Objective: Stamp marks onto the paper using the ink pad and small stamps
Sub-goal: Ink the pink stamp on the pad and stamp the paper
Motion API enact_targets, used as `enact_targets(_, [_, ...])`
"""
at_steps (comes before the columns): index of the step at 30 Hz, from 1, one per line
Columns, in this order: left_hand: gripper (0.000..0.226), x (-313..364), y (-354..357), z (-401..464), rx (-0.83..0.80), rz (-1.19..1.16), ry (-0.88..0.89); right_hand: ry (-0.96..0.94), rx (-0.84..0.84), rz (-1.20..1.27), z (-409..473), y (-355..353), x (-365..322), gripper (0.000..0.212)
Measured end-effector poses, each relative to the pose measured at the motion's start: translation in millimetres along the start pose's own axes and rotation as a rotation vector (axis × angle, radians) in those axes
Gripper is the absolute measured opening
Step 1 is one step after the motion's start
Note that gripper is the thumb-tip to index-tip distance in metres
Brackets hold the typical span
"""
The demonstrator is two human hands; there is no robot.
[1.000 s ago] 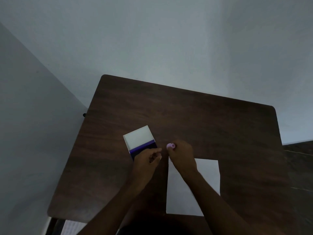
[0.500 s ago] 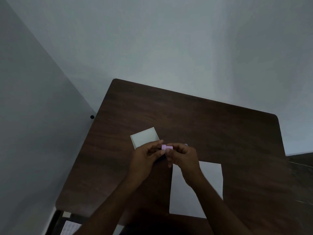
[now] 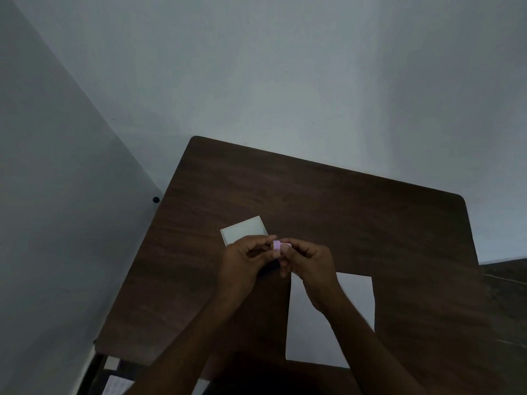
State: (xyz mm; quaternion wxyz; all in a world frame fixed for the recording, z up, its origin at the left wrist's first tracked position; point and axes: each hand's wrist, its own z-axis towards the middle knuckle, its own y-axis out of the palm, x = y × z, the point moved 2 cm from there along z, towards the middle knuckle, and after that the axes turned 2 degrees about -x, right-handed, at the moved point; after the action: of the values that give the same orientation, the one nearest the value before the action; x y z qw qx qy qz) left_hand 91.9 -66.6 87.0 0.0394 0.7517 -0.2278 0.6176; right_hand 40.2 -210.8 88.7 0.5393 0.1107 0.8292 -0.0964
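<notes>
The table [image 3: 342, 212] bears a sheet of paper [image 3: 353, 309] showing no marks, so stamping looks not yet begun. The ink pad [image 3: 243, 230] lies mostly hidden behind the left hand [image 3: 242, 263]. Left hand and right hand [image 3: 308, 260] both pinch a small pink stamp [image 3: 281, 246] above the table.

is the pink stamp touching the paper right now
No, the pink stamp is held up between the left hand and right hand, beyond the paper.

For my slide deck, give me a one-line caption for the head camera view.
Both hands hold a small pink stamp above a dark table, white paper nearby.
</notes>
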Motion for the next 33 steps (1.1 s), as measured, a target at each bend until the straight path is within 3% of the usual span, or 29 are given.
enact_targets(13, [0.023,-8,-9,-1,0.027,0.042,0.029,-0.005,0.001,0.047,2,8,-1,0.017])
enact_targets(22, [0.023,-30,-37,-28,0.046,-0.216,-0.166,0.028,-0.025,0.057,2,19,-5,0.019])
enact_targets(29, [0.028,-60,-68,-48,0.222,-0.282,-0.208,0.085,-0.107,0.132,1,45,-10,0.016])
enact_targets(33, [0.028,-92,-85,-57,0.305,-0.183,-0.271,0.168,-0.144,0.203,2,59,-12,0.017])
